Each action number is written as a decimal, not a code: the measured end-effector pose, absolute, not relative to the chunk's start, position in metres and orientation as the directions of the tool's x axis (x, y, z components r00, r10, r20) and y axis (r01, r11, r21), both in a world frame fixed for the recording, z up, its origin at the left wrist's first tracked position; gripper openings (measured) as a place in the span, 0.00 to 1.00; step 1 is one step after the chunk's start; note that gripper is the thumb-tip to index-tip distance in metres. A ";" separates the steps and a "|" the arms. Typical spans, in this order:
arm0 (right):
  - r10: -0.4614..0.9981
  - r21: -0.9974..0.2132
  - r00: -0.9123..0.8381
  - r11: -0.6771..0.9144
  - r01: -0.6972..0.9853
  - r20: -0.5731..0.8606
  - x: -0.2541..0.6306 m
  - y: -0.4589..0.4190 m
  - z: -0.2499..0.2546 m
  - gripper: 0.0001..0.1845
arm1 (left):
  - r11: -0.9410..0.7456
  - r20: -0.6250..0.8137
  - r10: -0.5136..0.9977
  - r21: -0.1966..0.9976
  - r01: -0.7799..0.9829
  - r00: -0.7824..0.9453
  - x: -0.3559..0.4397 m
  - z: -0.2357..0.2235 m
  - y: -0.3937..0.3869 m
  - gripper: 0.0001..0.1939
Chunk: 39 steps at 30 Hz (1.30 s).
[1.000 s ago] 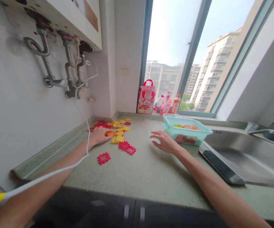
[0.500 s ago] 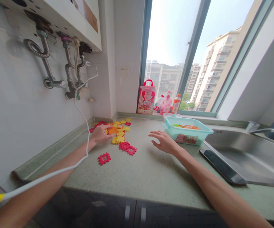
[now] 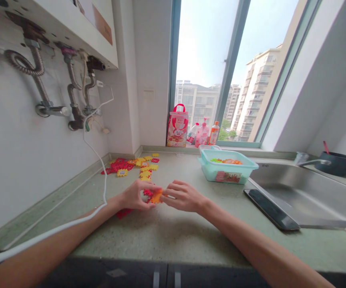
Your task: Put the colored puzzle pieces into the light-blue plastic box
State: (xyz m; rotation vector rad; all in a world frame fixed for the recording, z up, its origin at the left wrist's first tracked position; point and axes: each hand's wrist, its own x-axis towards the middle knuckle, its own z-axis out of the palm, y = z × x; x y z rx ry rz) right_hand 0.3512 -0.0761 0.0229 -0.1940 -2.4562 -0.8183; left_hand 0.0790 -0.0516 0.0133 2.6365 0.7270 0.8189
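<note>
1. Labels first: a pink-and-white printed bag with a red handle (image 3: 177, 130) stands by the window, a cartoon figure on its front, lettering too small for me to read.
2. Beside it, a pink plastic pump bottle (image 3: 202, 136) bears blocky characters, blurred; same for the orange-and-white bottle (image 3: 214, 135) next along.
3. Pale turquoise plastic bin (image 3: 207, 172), near the sink (image 3: 284, 188): picture label on its front wall, wording illegible. Orange and green pieces inside.
4. In hand: a small, flat orange plastic piece with notched edges (image 3: 157, 196), over the grey-green speckled counter (image 3: 185, 240), partly hidden by my fingers. Red shows just beside it; cannot tell if joined.
5. My left hand (image 3: 135, 195) has it pinched between thumb and fingers. My right hand (image 3: 185, 196) has fingertips bunched at its right edge; cannot tell whether they grip.
6. Changes: half a second ago the orange piece was at the pile of red and yellow notched pieces (image 3: 120, 165), my right hand well apart from it. Now both hands meet nearer me, and a yellow notched piece with a pale centre (image 3: 121, 173) lies uncovered.
</note>
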 end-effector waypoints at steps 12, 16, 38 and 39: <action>0.335 -0.034 -0.050 0.238 0.971 0.941 0.546 -0.029 0.070 0.15 | -0.853 0.344 0.521 0.191 0.485 0.781 0.074 0.021 -0.041 0.30; 0.350 -0.185 0.155 0.054 0.981 0.924 0.593 -0.024 0.071 0.18 | -0.849 0.260 0.524 0.235 0.473 0.811 0.080 0.023 -0.045 0.23; 0.466 0.153 -0.558 0.658 0.737 0.687 0.444 -0.031 0.031 0.13 | -0.494 0.116 0.867 0.078 0.866 0.485 -0.002 0.042 -0.006 0.09; 0.473 0.158 -0.596 0.682 0.714 0.649 0.438 -0.030 0.024 0.13 | -0.476 0.141 0.875 0.077 0.876 0.463 -0.004 0.041 -0.005 0.08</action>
